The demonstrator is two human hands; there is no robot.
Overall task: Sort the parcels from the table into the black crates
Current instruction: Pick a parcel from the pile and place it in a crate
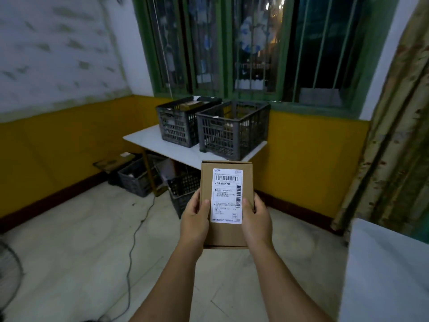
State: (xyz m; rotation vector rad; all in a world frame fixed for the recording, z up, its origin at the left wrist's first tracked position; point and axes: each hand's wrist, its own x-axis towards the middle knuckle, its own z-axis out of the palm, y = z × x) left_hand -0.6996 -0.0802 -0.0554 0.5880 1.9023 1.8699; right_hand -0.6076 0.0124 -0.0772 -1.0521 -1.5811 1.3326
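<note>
I hold a brown cardboard parcel [206, 180] with a white shipping label in front of me, label facing up. My left hand [195, 219] grips its lower left edge, thumb on top. On the lower right edge, my right hand [256, 219] grips it the same way. Two black crates stand side by side on a white table [148, 140] under the window ahead: the left crate [177, 126] and the right crate [232, 131]. Both hold parcels, seen dimly through the slats.
More dark crates [139, 180] and a flat box sit on the floor under the table. A cable [134, 235] runs across the tiled floor. A fan [9, 270] stands at the left edge, a white surface [385, 270] at lower right, a curtain [394, 126] on the right.
</note>
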